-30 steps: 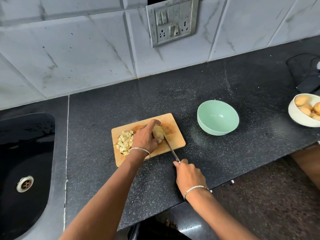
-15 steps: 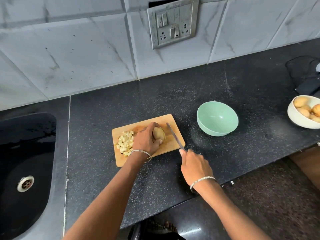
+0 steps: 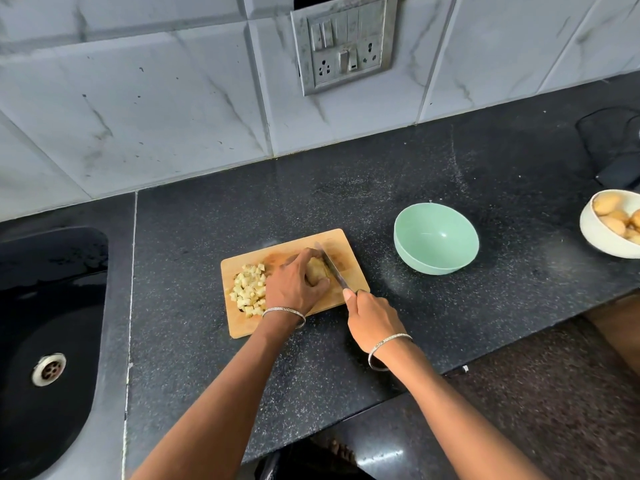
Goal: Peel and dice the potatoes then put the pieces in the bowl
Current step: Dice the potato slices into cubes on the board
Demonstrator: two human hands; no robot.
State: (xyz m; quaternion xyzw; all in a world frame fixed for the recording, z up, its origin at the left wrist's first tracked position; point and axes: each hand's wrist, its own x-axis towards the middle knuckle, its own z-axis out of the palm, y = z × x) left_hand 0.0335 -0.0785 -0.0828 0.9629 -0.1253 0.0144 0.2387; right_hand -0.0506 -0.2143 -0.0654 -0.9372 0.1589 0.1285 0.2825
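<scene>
On the black speckled tabletop (image 3: 415, 174) lies a wooden cutting board (image 3: 242, 323), and both hands work over it. The left hand (image 3: 294, 285) presses down on a peeled potato (image 3: 317, 270) near the middle of the board, its grip clamped over the top and left side so that only the right part of the potato shows. The right hand (image 3: 372, 318) has its grip closed around the handle of a knife (image 3: 332, 268), whose blade runs along the right side of the potato, touching it, with the tip pointing toward the far edge of the board. A heap of diced potato pieces (image 3: 247, 289) sits on the left part of the board, just beside the left hand. To the right of the board, apart from it, stands a green bowl (image 3: 436, 244), with nothing inside. At the far right edge a white bowl (image 3: 595, 237) holds whole potatoes (image 3: 607, 204). A black sink (image 3: 52, 306) lies at the left.
</scene>
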